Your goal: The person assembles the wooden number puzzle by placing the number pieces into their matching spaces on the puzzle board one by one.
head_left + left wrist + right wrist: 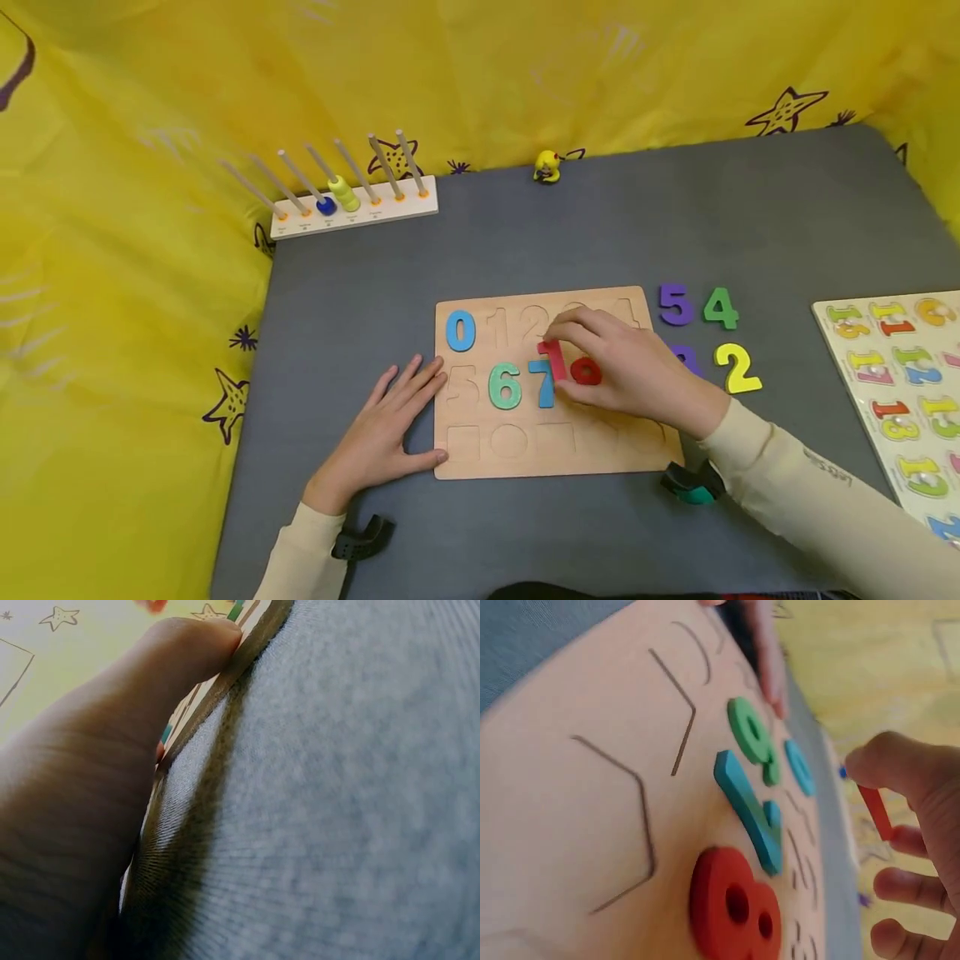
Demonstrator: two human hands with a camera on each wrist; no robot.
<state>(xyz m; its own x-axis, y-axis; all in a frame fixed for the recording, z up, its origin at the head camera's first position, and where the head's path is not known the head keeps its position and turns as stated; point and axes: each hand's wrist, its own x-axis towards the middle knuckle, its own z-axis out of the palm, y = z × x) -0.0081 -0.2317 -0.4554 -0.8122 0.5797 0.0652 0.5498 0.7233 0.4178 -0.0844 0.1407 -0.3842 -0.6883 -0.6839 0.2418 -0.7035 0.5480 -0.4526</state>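
A wooden number puzzle board (pixel 480 462) lies on the grey table, with the blue 0 (pixel 461 331), green 6 (pixel 504 386), blue 7 (pixel 543 384) and red 8 (pixel 731 900) on it. Over the board, my right hand (pixel 626 362) pinches a red number 1 (pixel 552 360) between thumb and fingers; the right wrist view shows that piece edge-on, raised off the board. My left hand (pixel 390 421) rests at the board's left edge, fingers spread and fairly straight. Its thumb (pixel 180 656) touches the board's edge in the left wrist view.
Right of the board lie a purple 5 (pixel 676 305), green 4 (pixel 721 309), yellow 2 (pixel 737 367) and a partly hidden purple number (pixel 686 358). A second number board (pixel 862 400) is farther right. A peg stand (pixel 390 208) and small yellow toy (pixel 547 167) stand at the back.
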